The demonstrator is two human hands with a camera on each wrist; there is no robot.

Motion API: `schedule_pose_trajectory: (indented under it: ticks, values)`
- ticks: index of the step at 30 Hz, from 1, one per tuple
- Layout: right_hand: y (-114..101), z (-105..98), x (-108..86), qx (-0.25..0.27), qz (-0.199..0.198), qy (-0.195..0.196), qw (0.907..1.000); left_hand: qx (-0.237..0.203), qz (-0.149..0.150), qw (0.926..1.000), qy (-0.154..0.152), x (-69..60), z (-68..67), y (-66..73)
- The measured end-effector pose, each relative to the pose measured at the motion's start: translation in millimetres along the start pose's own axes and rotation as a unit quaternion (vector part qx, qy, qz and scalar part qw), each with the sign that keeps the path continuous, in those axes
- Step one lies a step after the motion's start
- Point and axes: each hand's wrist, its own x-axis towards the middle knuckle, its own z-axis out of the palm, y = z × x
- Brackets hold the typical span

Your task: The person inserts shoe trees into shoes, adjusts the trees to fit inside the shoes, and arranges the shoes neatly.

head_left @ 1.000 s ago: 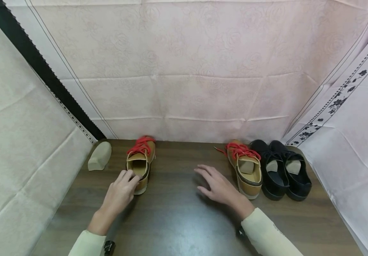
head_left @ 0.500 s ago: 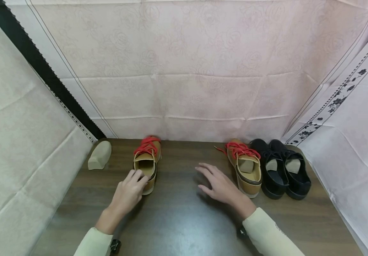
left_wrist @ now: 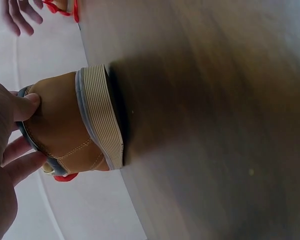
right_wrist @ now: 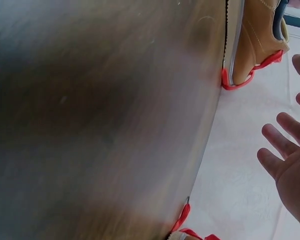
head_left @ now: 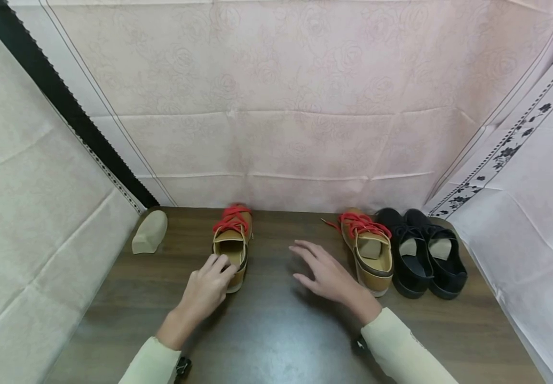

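My left hand (head_left: 207,288) pinches the heel collar of a tan shoe with red laces (head_left: 232,226). In the left wrist view the thumb lies on the outside of the tan heel (left_wrist: 60,115), above a ribbed pale sole (left_wrist: 101,110). The shoe's toe points at the back wall, and its opening shows no insert. My right hand (head_left: 326,274) is held over the table with fingers spread and nothing in them. Just right of it stands the matching tan shoe (head_left: 374,269), with a pale shoe insert (head_left: 370,249) inside.
A pair of black shoes (head_left: 413,269) with pale inserts stands against the second tan shoe. One loose cream insert (head_left: 150,232) lies at the left back corner. White patterned cloth (head_left: 276,133) walls the brown table (head_left: 267,325) at the back and sides.
My left hand has slid the tan shoe rightward along the back wall, away from the loose insert. The right hand has barely moved, and the other shoes stay put.
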Motion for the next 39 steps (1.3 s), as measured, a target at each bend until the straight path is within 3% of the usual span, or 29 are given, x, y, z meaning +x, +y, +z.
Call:
schedule_pose_trajectory:
  ticks: [13, 20, 27, 34, 39]
  values:
    - [-7, 2, 9.1, 0.018, -0.006, 0.011, 0.9998, -0.006, 0.015, 0.9998, -0.006, 9.2, 7.9, 11.3]
    - [-3, -3, 6.7, 0.024, 0.008, 0.002, 0.9997, -0.008, 0.031, 0.9994, -0.013, 17.8, 13.4, 19.6]
    - [4, -12, 1.7, 0.027, 0.011, -0.004, 0.9996, -0.021, 0.040, 0.9981, -0.041, 29.7, 21.7, 27.4]
    - [12, -17, -2.5, 0.024, 0.022, 0.000, 0.9995, -0.025, 0.055, 0.9976, -0.034, 37.7, 29.8, 35.0]
    - [14, -22, -2.8, 0.017, 0.023, 0.006, 0.9996, -0.020, 0.060, 0.9968, -0.048, 43.1, 32.0, 40.5]
